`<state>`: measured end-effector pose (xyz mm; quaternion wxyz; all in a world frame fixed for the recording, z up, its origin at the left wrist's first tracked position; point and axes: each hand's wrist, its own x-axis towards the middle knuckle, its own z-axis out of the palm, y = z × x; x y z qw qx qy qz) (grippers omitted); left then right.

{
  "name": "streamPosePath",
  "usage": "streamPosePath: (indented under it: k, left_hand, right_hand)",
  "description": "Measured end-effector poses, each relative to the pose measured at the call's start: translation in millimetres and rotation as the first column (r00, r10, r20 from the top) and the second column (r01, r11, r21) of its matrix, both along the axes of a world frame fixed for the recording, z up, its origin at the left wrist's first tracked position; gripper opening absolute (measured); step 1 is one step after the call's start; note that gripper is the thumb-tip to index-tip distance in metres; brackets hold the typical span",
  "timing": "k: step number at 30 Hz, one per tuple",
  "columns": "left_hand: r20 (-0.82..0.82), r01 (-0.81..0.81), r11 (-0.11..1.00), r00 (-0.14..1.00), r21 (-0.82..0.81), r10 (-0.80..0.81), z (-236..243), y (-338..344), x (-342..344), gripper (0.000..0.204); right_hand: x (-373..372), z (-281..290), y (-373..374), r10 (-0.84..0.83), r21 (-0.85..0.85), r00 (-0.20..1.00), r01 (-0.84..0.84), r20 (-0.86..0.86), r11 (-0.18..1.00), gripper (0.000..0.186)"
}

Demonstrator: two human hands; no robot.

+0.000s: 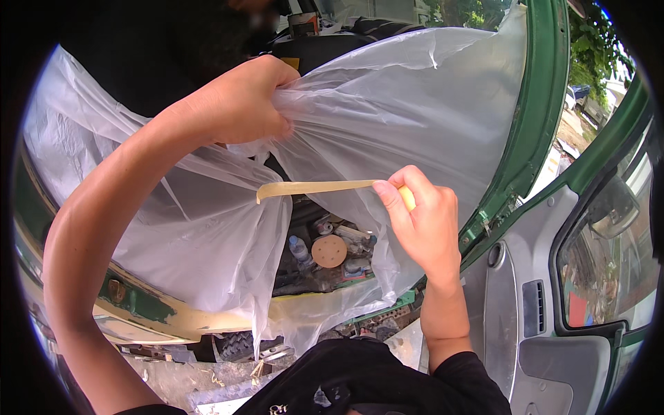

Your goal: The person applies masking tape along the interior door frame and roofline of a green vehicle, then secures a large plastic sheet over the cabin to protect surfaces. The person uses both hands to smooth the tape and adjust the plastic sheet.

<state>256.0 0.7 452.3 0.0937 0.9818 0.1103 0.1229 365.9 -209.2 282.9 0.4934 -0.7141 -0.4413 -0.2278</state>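
Across a vehicle's door opening hangs thin, see-through plastic sheeting (pixel 415 104), gathered into folds near its middle. My left hand (pixel 252 104) is closed on the bunched sheeting, the arm reaching up and across from the left. Lower and to the right, my right hand (pixel 429 218) grips a roll of yellowish masking tape, mostly hidden by the fingers. From it a loose tape strip (pixel 318 187) stretches leftward, its free end curled down in front of the sheeting. Below the strip, the sheeting parts in a gap.
Through the gap show a round tan sanding disc (pixel 329 251), a plastic bottle (pixel 299 247) and clutter. A green door frame (pixel 512 159) rises at right, beside an open door with a grey inner panel (pixel 505 311). A cream and green sill (pixel 159 311) runs along the lower left.
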Motion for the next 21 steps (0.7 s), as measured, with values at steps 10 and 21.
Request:
streamPosePath:
  k: [10, 21]
  left_hand:
    - [-0.082, 0.072, 0.997, 0.994, -0.004, -0.072, -8, -13, -15, 0.035]
    - [-0.174, 0.206, 0.968, 0.958, -0.145, -0.23, -5, -16, -18, 0.042]
  right_hand:
    - [4, 22, 0, -0.095, -0.061, 0.995, 0.095, 0.01, 0.994, 0.037]
    - [11, 23, 23, -0.208, -0.035, 0.976, 0.211, 0.065, 0.977, 0.034]
